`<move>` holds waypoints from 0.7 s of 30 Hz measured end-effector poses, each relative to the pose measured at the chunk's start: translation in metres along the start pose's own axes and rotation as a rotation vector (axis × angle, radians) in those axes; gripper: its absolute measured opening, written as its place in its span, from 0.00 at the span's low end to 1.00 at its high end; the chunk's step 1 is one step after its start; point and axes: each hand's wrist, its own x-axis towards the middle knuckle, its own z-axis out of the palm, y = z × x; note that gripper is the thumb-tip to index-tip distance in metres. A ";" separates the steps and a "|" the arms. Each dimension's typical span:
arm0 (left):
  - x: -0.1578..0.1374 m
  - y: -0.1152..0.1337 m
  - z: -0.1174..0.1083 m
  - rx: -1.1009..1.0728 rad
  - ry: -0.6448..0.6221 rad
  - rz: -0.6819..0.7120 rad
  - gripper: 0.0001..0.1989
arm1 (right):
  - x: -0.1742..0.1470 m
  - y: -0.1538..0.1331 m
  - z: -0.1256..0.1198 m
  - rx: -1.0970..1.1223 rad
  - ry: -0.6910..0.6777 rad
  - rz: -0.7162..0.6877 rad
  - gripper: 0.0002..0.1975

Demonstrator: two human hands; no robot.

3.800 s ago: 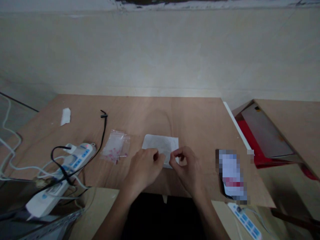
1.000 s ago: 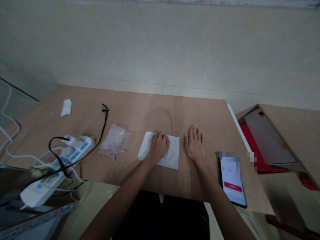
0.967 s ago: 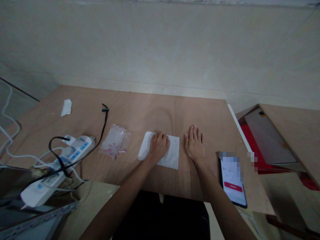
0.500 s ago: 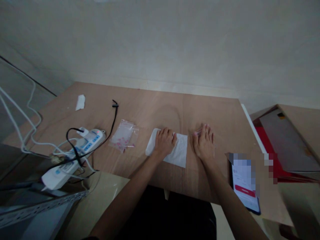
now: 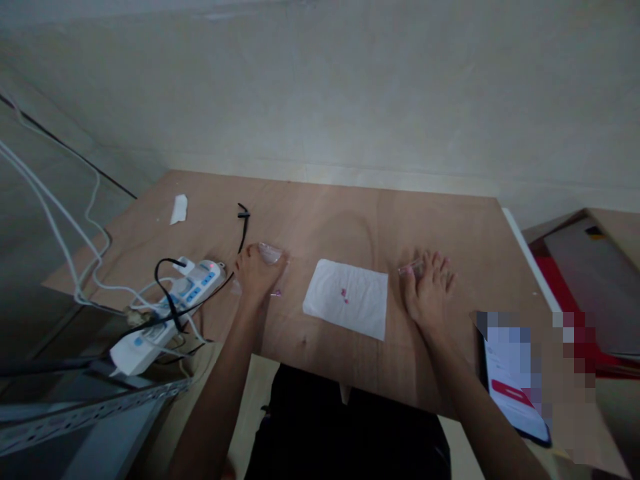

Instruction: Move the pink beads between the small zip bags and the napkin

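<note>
Fingers (image 5: 249, 254) over clear, shiny bag (image 5: 271, 253).

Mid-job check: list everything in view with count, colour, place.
wall: 1, pale, background
wooden table: 1, brown, centre
sheet: 1, white, mid-table
bits: 2 or more, pink, on sheet
left plastic: count unclear, clear, under left grip
right plastic: count unclear, clear, at right grip
power strip: 1, white and blue, left
cables: several, black and white, left
paper scrap: 1, white, far left
phone: 1, dark rim, right
red object: 1, red, far right
side surface: 1, brown, far right
perforated rail: 1, grey, lower left
lap: 1, dark-clothed, bottom
forearms: 2, bare, bottom
left grip: 1, bare, left
right grip: 1, bare, right
</note>
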 end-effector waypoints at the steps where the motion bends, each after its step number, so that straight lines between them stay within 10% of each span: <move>1: -0.001 0.001 0.001 -0.009 0.021 0.004 0.35 | 0.000 0.002 0.001 0.023 0.025 -0.018 0.33; 10: -0.039 0.015 -0.032 -0.355 0.289 0.387 0.33 | -0.013 -0.056 -0.035 0.457 0.241 -0.179 0.21; 17: -0.087 0.046 -0.057 -0.463 0.186 0.667 0.34 | -0.009 -0.128 -0.080 0.983 -0.507 -0.157 0.11; 21: -0.097 0.056 -0.059 -0.518 0.104 0.728 0.32 | -0.015 -0.122 -0.085 1.052 -0.658 -0.085 0.08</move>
